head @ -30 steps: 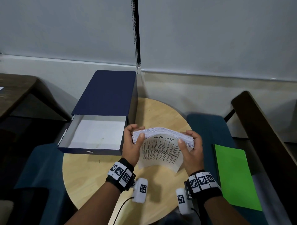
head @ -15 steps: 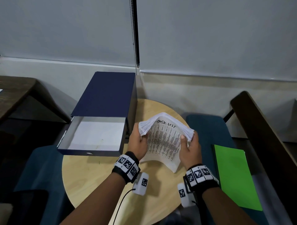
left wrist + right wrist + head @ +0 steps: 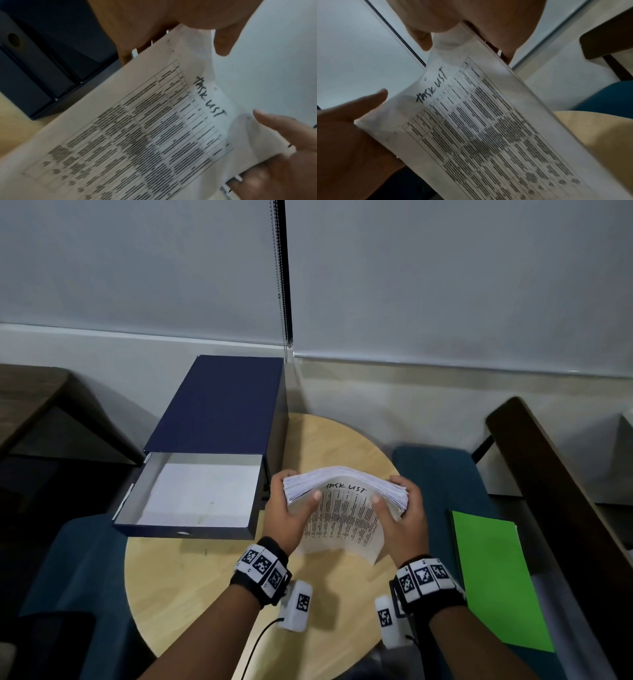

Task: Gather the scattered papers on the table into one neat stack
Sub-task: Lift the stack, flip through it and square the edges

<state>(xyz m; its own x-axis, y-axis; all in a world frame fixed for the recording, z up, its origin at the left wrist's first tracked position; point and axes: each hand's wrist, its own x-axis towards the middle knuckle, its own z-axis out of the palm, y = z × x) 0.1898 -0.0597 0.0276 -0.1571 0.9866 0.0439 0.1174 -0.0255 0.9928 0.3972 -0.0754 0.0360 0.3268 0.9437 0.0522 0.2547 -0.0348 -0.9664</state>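
A thick stack of white papers (image 3: 342, 508) stands on its lower edge on the round wooden table (image 3: 191, 587), its top bowed toward me. The front sheet is a printed table headed "TASK LIST" (image 3: 208, 97) (image 3: 433, 86). My left hand (image 3: 291, 511) grips the stack's left side, thumb on the front sheet. My right hand (image 3: 397, 515) grips the right side the same way, fingers wrapped behind. In the left wrist view my left hand (image 3: 171, 23) is at the top and my right hand (image 3: 281, 146) at lower right; in the right wrist view my right hand (image 3: 471, 20) is on top.
A dark blue box file (image 3: 219, 412) lies at the table's back left, its open drawer (image 3: 198, 494) lined white, close to my left hand. A green folder (image 3: 496, 577) rests on the blue seat (image 3: 442, 474) to the right. A dark wooden armrest (image 3: 561, 474) runs further right.
The stack tipped up and back, then came down again; its top now bows toward me once more, with both hands still gripping the sides.
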